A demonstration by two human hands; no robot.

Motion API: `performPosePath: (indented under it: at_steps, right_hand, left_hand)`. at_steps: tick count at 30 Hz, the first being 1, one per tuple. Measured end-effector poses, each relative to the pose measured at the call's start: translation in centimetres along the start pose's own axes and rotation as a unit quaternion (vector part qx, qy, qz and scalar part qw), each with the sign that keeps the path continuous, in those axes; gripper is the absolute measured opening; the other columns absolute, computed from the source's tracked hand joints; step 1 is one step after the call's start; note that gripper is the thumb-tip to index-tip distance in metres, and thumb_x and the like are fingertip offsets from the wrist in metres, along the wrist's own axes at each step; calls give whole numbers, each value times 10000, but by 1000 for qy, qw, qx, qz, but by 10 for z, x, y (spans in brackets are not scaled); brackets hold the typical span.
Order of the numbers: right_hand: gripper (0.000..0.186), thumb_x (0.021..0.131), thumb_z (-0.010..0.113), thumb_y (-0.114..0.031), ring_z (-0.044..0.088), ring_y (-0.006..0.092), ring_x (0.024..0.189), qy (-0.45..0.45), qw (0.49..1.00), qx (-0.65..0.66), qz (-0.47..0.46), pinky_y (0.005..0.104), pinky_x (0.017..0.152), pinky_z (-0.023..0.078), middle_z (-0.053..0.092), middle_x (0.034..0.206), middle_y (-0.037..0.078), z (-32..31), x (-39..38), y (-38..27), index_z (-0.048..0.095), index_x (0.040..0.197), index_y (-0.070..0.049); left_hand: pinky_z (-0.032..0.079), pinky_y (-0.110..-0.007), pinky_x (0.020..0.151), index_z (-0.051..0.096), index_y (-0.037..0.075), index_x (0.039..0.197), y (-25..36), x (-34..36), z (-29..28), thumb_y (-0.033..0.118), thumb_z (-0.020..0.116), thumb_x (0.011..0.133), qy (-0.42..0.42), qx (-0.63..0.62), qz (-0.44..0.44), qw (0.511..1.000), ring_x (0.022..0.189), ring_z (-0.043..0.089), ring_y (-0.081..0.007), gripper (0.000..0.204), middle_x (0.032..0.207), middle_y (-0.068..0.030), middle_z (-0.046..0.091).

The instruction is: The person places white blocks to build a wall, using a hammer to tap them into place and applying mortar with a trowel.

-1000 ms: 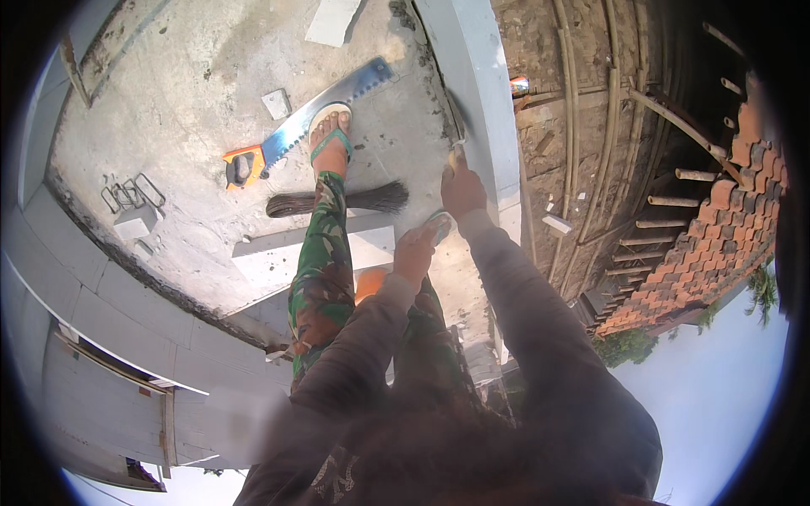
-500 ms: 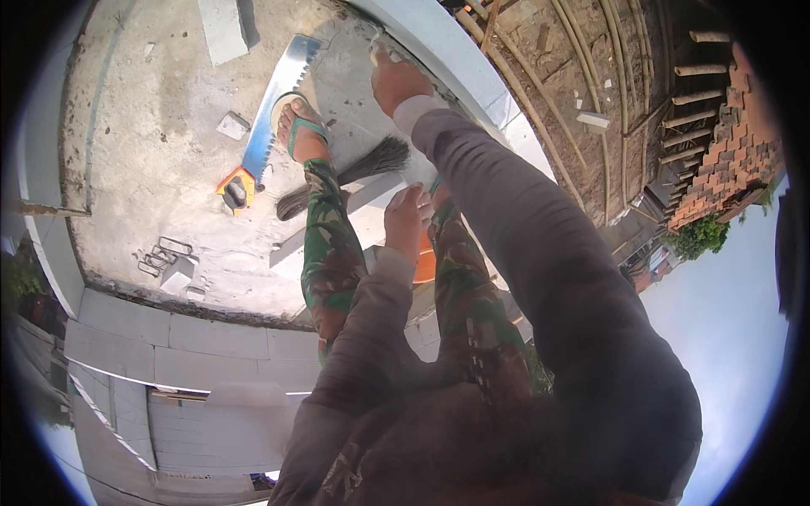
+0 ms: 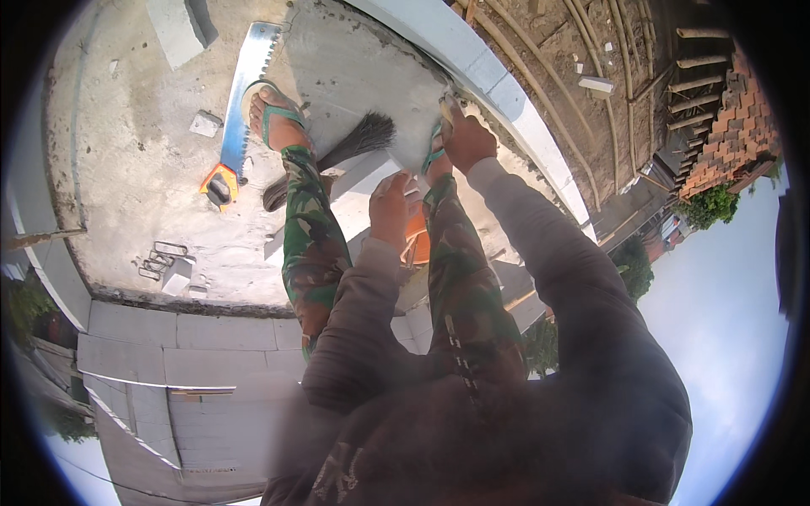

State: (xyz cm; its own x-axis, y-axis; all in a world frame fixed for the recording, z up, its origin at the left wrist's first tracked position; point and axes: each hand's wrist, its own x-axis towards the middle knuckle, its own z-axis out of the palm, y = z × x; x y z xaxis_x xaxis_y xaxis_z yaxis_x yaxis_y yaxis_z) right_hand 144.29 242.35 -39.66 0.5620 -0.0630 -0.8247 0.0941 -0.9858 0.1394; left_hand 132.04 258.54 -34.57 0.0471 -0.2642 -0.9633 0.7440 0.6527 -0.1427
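My right hand (image 3: 469, 142) is closed round a small pale piece (image 3: 447, 112) whose kind I cannot make out, beside my right sandal near the low wall. My left hand (image 3: 390, 211) hangs between my legs with its fingers curled together; whatever they hold, if anything, is hidden. Right by it, partly behind my right leg, sits an orange tub (image 3: 417, 238). A dark bristle broom head (image 3: 367, 139) lies on the concrete between my feet, next to a long pale block (image 3: 359, 187).
A handsaw (image 3: 245, 88) with an orange-yellow handle lies by my left foot, near a small block piece (image 3: 205, 124). Metal clamps (image 3: 160, 259) rest farther left. The pale block wall (image 3: 506, 93) curves along the right, with bamboo poles and a tiled roof (image 3: 730, 135) beyond.
My right hand has come back from the far floor toward my right foot, still holding the pale piece. The left hand has moved slightly left and its fingers look more curled.
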Motion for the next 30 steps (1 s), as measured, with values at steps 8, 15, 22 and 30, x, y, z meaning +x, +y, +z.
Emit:
performPosePath:
  at_steps: [8, 15, 22, 30]
  right_hand:
    - [445, 983, 560, -381, 740, 388, 941, -8, 999, 12, 40, 517, 831, 586, 749, 997, 206, 52, 33, 78, 507, 1300, -75]
    - [380, 978, 586, -378, 741, 395, 957, -39, 992, -22, 115, 520, 842, 587, 750, 1006, 213, 90, 7, 169, 525, 1183, -65]
    - [393, 971, 591, -359, 705, 413, 1074, -83, 985, 7, 149, 519, 944, 552, 722, 1143, 240, 85, 0, 180, 542, 1224, -63]
    - [433, 996, 554, -412, 715, 425, 1001, -47, 992, -3, 113, 534, 865, 565, 724, 1074, 250, 85, -34, 194, 516, 1222, -45]
  left_hand:
    - [457, -433, 1048, 496, 8, 1444, -10, 3, 3, 458, 599, 986, 14, 67, 8, 998, 1231, 595, -301, 650, 1387, -184, 590]
    - [465, -421, 1018, 506, 16, 1434, -21, 7, 4, 455, 608, 985, 18, 88, 2, 996, 1215, 599, -287, 637, 1371, -169, 596]
    - [460, -424, 1023, 509, 14, 1434, -21, 4, 9, 461, 601, 985, 17, 108, 13, 994, 1226, 597, -290, 640, 1387, -173, 591]
    - [446, -453, 1044, 504, 12, 1440, -26, 4, 18, 464, 601, 971, 11, 115, 11, 993, 1260, 584, -311, 659, 1411, -181, 582]
